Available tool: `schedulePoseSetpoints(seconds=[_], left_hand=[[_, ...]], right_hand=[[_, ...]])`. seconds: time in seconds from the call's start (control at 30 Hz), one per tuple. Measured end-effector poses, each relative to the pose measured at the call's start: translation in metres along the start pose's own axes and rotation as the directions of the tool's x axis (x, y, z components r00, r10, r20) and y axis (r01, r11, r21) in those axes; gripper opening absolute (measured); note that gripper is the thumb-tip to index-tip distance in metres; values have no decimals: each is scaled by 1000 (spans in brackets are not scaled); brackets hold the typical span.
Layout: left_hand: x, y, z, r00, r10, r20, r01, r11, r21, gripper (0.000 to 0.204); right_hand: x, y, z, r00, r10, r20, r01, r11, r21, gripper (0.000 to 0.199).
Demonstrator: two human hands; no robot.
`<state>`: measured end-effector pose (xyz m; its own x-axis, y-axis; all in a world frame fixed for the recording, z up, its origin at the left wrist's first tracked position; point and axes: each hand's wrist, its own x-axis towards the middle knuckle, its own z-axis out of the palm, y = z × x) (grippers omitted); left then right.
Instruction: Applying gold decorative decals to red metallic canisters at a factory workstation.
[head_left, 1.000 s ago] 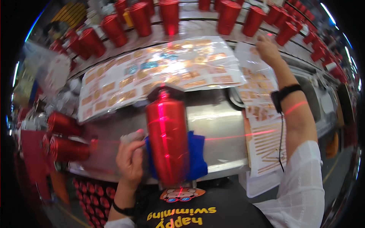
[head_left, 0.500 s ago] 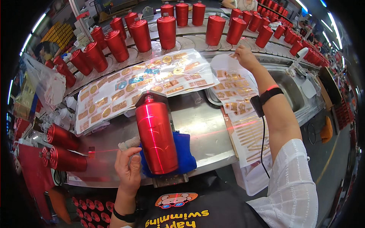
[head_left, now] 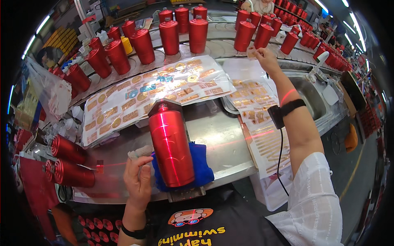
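A glossy red bottle [head_left: 170, 145] with a metal neck lies in front of me, its top end in a dark angular holder [head_left: 165, 105]. Under its lower end is a blue cloth [head_left: 200, 164]. A bright red laser line runs along the bottle. Beside it, my left hand [head_left: 138, 180] has its fingers curled at a greyish-white, cloth-like wad [head_left: 140, 152], close to the bottle's left side. My right hand [head_left: 266, 60] is reached out far right, pinching a small translucent decal [head_left: 250, 52] above the decal sheets [head_left: 255, 100].
A large sheet of gold and blue decals [head_left: 156, 88] covers the bench behind the bottle. Red bottles [head_left: 169, 37] stand along a curved conveyor [head_left: 217, 46]. More bottles [head_left: 74, 172] lie at left. A sink [head_left: 308, 96] is at right; a person [head_left: 262, 6] sits far back.
My right hand has lifted slightly up and right, and a small decal now shows in its fingers. The conveyor bottles have shifted; a yellow bottle has come into view. My left hand barely moved.
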<state>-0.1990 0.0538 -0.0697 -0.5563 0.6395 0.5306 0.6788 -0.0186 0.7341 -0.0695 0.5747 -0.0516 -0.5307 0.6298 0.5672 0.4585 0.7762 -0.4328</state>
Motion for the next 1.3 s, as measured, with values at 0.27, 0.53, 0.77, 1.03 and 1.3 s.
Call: schedulePoseSetpoints(seconds=[0.27, 0.53, 0.77, 1.03, 1.3], left_hand=[[71, 31, 12, 995, 66, 79, -54, 988, -147, 21], [103, 45, 42, 989, 38, 145, -16, 988, -151, 17], [95, 46, 28, 953, 279, 120, -287, 957, 52, 12], [41, -10, 17, 999, -38, -16, 36, 992, -118, 25], [17, -22, 27, 956, -277, 96, 278, 752, -598, 43]], right_hand=[[-58, -155, -39, 919, -157, 363, -73, 834, 547, 17], [-115, -250, -57, 820, -524, 230, 308, 743, 594, 13], [-119, -268, -67, 747, -638, 190, 494, 723, 484, 14], [-137, -271, -70, 793, -529, 302, 336, 793, 508, 13], [-137, -286, -25, 768, -513, 383, 193, 756, 626, 14]])
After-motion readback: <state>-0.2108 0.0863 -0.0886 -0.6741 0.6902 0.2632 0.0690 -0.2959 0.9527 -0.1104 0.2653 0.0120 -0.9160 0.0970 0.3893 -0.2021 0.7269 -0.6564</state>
